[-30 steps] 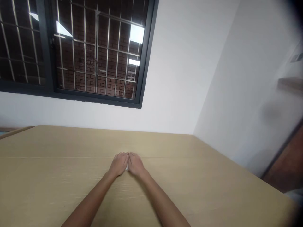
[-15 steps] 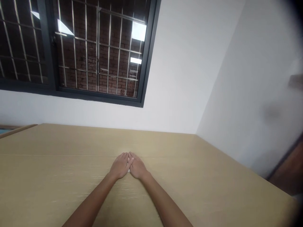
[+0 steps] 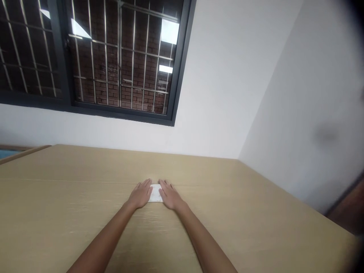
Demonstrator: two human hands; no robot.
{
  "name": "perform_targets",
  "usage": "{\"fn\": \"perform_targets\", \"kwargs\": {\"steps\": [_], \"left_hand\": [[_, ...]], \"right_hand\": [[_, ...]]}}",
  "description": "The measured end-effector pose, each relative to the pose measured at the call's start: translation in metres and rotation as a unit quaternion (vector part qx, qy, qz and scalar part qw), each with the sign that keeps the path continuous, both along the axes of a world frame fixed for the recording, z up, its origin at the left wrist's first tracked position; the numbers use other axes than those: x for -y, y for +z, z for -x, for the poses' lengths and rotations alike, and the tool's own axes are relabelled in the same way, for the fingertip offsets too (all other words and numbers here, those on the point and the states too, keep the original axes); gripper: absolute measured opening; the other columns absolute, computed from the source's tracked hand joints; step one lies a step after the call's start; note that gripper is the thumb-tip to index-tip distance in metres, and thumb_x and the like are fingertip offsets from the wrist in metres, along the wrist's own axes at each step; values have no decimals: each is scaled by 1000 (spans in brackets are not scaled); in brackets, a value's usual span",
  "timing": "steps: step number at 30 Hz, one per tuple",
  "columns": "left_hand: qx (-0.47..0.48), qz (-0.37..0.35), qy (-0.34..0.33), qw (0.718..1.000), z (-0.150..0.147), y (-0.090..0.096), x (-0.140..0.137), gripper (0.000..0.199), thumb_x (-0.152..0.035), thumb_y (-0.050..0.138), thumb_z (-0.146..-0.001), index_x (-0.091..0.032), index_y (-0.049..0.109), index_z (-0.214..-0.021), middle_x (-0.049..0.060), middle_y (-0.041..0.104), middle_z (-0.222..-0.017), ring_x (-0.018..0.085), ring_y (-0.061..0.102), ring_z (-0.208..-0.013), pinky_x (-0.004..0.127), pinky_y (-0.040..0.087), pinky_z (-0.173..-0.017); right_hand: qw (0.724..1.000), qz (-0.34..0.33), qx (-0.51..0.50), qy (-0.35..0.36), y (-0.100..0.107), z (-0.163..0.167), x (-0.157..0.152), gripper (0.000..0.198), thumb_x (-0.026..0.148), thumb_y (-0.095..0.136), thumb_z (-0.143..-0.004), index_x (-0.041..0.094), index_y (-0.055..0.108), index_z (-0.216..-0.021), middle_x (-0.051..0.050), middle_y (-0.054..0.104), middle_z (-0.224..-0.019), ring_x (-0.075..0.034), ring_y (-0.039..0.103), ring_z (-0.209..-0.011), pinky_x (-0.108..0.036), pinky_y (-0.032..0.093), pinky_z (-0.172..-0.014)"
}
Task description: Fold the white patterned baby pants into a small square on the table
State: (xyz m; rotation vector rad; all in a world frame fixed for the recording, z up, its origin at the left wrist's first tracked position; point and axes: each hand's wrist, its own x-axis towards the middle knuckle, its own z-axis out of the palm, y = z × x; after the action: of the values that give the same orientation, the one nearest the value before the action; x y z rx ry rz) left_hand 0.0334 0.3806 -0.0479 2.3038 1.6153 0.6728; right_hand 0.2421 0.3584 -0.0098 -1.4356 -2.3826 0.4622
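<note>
Hands have parted since a moment ago: half a second back we had them pressed side by side with fingertips meeting, hiding nearly everything beneath, and now our left hand [image 3: 141, 195] and right hand [image 3: 171, 196] lie a little apart, uncovering a small white folded piece [image 3: 156, 193] between them, paper or cloth, we cannot tell which. Both hands are flat, palms down, fingers stretched forward and loose, gripping nothing; each inner edge touches or just overlaps a side of the white piece, which lies flat on the pale wooden tabletop [image 3: 71, 212] near a faint seam running across it. We judge from the outward spread that the piece is being pressed or smoothed flat, and that it sits where it did, pinned lightly from both sides. Containers we see none of; nothing holds anything here, and the white piece rests directly on the wood. Beyond the far edge of the table stands a white wall with a dark-framed barred window [image 3: 119, 60], brickwork behind it, and a second white wall closes the corner to our right.
</note>
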Motion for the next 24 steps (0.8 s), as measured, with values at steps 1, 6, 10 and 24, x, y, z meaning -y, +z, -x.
{"fn": "perform_targets", "kwargs": {"steps": [1, 6, 10, 24], "left_hand": [[6, 7, 5, 1000, 3, 0, -2, 67, -48, 19, -105, -11, 42, -155, 15, 41, -165, 27, 34, -155, 49, 20, -128], [49, 15, 44, 998, 17, 10, -16, 71, -48, 9, -106, -8, 46, -152, 18, 44, -162, 25, 39, -153, 42, 30, -124], [78, -29, 41, 996, 12, 22, -18, 67, -42, 9, -106, -9, 43, -153, 17, 45, -162, 23, 40, -152, 40, 29, -126], [53, -75, -92, 992, -19, 28, 96, 41, -36, 38, -103, -19, 61, -131, 13, 68, -129, 28, 59, -121, 47, 44, -112]], "right_hand": [[1000, 9, -8, -1, -1, -2, -1, 70, 53, 20, -108, 13, 20, -165, -14, 26, -171, -31, 14, -161, -53, 10, -130], [993, -2, -110, -53, 0, -8, -7, 76, 60, 16, -107, 10, 30, -162, -15, 27, -170, -27, 22, -159, -46, 16, -130], [981, -77, -166, -69, 8, -8, -5, 63, 50, 29, -107, 12, 48, -153, -17, 50, -158, -26, 44, -148, -45, 30, -126], [996, -84, -44, -2, -3, 3, 99, 62, 38, 38, -105, 10, 34, -160, -19, 38, -165, -35, 35, -152, -53, 29, -127]]}}
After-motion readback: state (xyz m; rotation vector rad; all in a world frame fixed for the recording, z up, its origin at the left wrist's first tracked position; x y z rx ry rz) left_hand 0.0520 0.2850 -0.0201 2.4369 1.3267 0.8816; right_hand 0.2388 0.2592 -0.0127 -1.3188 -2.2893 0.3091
